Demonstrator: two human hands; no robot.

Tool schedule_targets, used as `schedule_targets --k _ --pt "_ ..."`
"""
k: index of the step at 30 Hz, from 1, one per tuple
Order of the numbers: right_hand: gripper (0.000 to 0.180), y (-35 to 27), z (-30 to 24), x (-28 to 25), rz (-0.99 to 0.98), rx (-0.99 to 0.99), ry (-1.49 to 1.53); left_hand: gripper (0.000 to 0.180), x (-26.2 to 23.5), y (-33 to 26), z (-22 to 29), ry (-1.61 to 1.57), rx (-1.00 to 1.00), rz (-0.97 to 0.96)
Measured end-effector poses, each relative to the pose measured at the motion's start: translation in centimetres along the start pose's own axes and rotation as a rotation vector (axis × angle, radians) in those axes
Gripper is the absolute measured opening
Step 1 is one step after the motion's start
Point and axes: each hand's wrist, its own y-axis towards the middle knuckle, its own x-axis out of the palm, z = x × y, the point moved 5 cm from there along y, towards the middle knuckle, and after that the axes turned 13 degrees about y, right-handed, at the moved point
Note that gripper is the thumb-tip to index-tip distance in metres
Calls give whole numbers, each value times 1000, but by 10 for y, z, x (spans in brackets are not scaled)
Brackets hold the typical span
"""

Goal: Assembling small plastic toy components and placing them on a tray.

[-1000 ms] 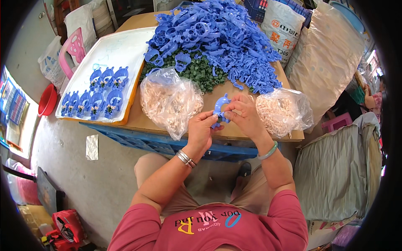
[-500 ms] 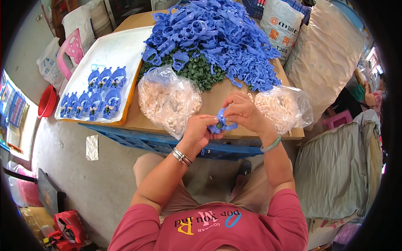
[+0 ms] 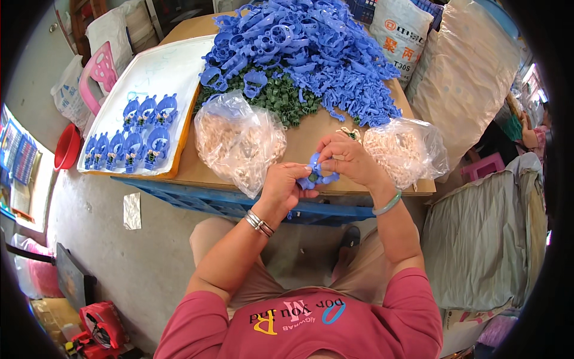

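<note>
My left hand (image 3: 286, 182) is closed on a small blue plastic toy figure (image 3: 314, 170) with a dark green part in its middle, held just over the front edge of the table. My right hand (image 3: 347, 158) pinches at the top and right side of the same toy, and its fingertips partly cover it. Clear bags of small cream-coloured pieces lie on either side: the left bag (image 3: 236, 143) and the right bag (image 3: 402, 149). Past my hands are a heap of blue plastic parts (image 3: 305, 54) and a pile of dark green parts (image 3: 281, 99).
A white tray (image 3: 164, 66) with an orange rim holds rows of blue toy figures (image 3: 133, 146) on the left. A few loose cream and green pieces (image 3: 348, 133) rest beside the right bag. Large sacks (image 3: 466, 78) stand at the right. A red basin (image 3: 67, 146) is at the far left.
My right fingers have shifted slightly on the toy. Cream and green pieces beyond my right hand now show more. The view has moved a little; my left hand keeps its hold.
</note>
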Motion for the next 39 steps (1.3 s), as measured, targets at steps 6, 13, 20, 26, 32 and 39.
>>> schedule_targets --k 6,13,20,26,32,39 --pt "11 2 -8 -1 67 -131 -170 16 -2 5 -2 -54 -45 5" --pt "12 2 -19 3 -36 -131 -171 13 0 3 -1 -161 -73 7" --pt "11 2 -23 6 -39 -149 -204 13 -2 1 -1 -103 -76 -33" --pt "8 4 -21 6 -119 -176 -167 12 0 -3 1 -31 -81 -5" --pt "15 1 -15 2 -97 -167 -246 13 1 1 -2 -58 -74 5" --pt "25 0 -28 -13 115 -138 -84 13 -2 3 0 -228 -69 -14"
